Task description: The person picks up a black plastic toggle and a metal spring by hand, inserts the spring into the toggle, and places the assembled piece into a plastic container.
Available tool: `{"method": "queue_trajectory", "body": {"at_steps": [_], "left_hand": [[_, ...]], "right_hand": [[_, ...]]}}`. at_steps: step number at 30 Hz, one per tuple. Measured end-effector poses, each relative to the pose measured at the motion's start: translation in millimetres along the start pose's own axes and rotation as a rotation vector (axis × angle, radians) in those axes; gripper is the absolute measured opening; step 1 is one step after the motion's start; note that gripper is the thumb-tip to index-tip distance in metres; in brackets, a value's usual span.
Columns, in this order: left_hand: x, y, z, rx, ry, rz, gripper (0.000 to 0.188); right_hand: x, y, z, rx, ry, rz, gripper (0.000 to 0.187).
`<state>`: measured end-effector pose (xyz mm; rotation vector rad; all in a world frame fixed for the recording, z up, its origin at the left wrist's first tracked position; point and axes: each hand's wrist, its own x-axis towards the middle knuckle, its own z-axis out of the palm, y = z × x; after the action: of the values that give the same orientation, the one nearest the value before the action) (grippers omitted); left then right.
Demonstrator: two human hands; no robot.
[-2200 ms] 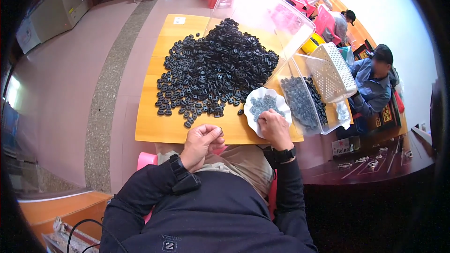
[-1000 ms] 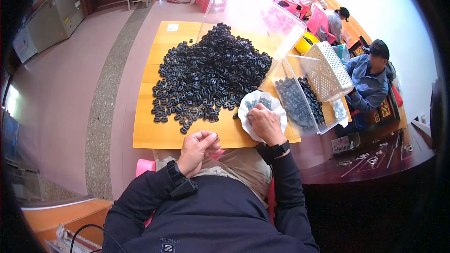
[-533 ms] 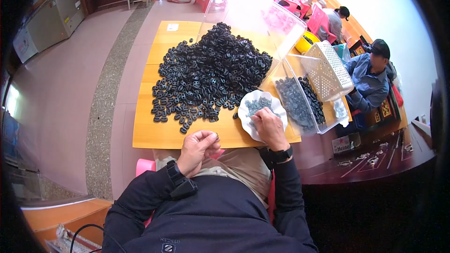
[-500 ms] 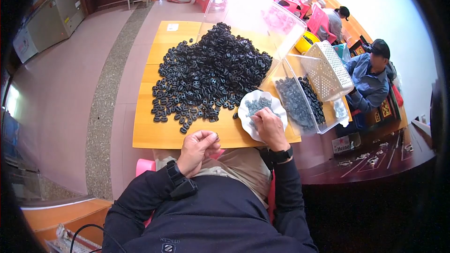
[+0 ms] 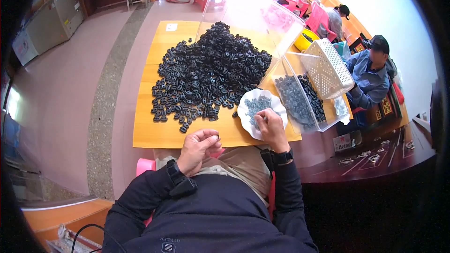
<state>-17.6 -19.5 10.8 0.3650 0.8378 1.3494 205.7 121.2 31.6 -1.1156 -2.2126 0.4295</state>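
My left hand [image 5: 198,151] is closed in a pinch at the table's near edge, thumb against forefinger. A tiny dark bit shows at its fingertips, too small to name. Over a white wavy-rimmed dish [image 5: 245,121], my right hand [image 5: 273,130] pinches with its fingertips down at the small grey pieces [image 5: 256,105] inside; what it grips, if anything, is hidden. A large heap of black oval two-hole plastic pieces [image 5: 220,61] covers much of the wooden table [image 5: 147,133], thinning out toward my left hand.
Right of the dish stands a clear plastic bin [image 5: 323,124] of more dark pieces, with a white perforated basket [image 5: 328,70] on it. A large clear box [image 5: 262,18] lies behind the heap. At the right sits a person in blue [image 5: 370,77], near a yellow basin [image 5: 305,40].
My right hand has shifted very slightly within the dish, still pinching at the grey pieces. My left hand stays almost where it was.
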Motion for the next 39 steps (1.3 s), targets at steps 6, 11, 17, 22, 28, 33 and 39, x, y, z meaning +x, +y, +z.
{"method": "queue_trajectory", "body": {"at_steps": [6, 11, 17, 22, 28, 33, 39], "left_hand": [[-2, 0, 3, 0.041, -0.059, -0.005, 0.016], [-4, -6, 1, 0.106, -0.176, -0.065, 0.022], [-6, -3, 1, 0.062, -0.224, -0.106, 0.023], [-4, -3, -1, 0.017, -0.265, -0.123, 0.025], [-1, -6, -5, 0.022, -0.248, -0.087, 0.022], [-3, -5, -3, 0.060, -0.203, -0.066, 0.019], [-3, -5, -2, 0.053, -0.186, -0.069, 0.018]], "right_hand": [[-7, -30, -4, 0.230, -0.018, 0.089, 0.009], [-20, -72, 14, 0.448, -0.146, -0.134, 0.005], [-24, -79, 22, 0.484, -0.149, -0.164, 0.004], [-27, -80, 26, 0.580, -0.196, -0.157, 0.007], [-31, -79, 28, 0.609, -0.229, -0.036, 0.008], [-33, -77, 29, 0.607, -0.227, -0.047, 0.008], [-32, -78, 28, 0.562, -0.222, -0.118, 0.003]]}}
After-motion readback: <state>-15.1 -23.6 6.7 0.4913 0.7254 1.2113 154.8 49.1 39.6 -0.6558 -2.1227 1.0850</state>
